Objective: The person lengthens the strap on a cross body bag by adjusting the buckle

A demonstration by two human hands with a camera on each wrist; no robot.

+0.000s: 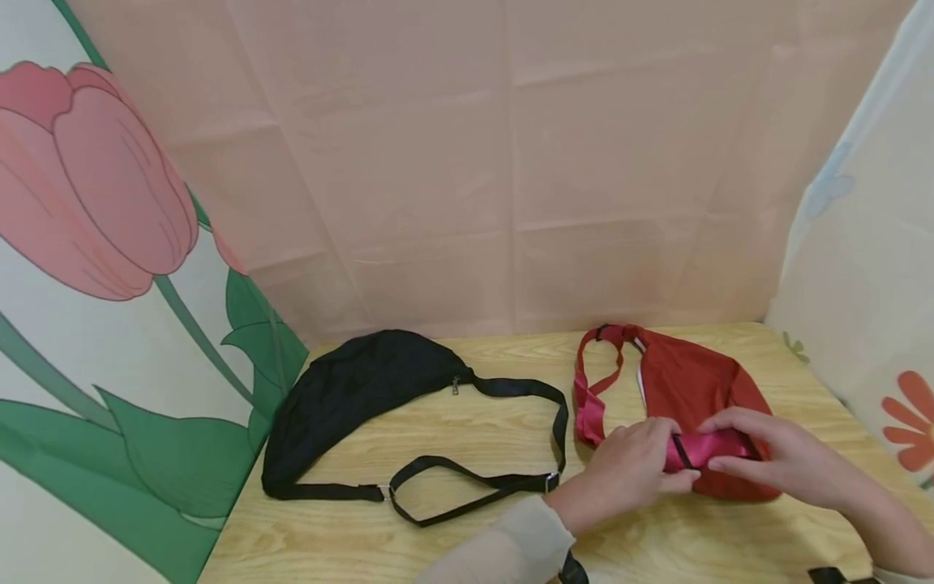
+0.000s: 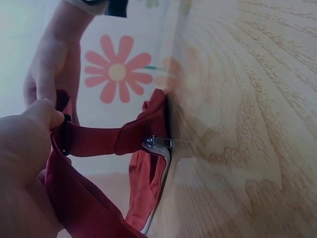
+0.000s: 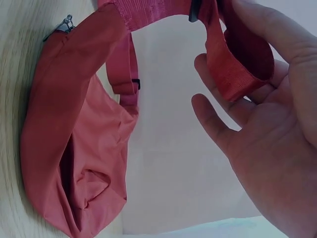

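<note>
Strap point(image 1: 718, 446) is pinched by left hand point(image 1: 631, 464) at black buckle point(image 1: 683, 452) and by right hand point(image 1: 786, 459) along its loop, raised above red bag point(image 1: 696, 377); red bag laid on wooden table point(image 1: 467, 431); black bag point(image 1: 372, 393) set left of red bag, pink backdrop point(image 1: 503, 162) hung behind it.

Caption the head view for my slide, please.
Both hands hold the strap of a red bag beside a black bag on a wood-grain table.
</note>
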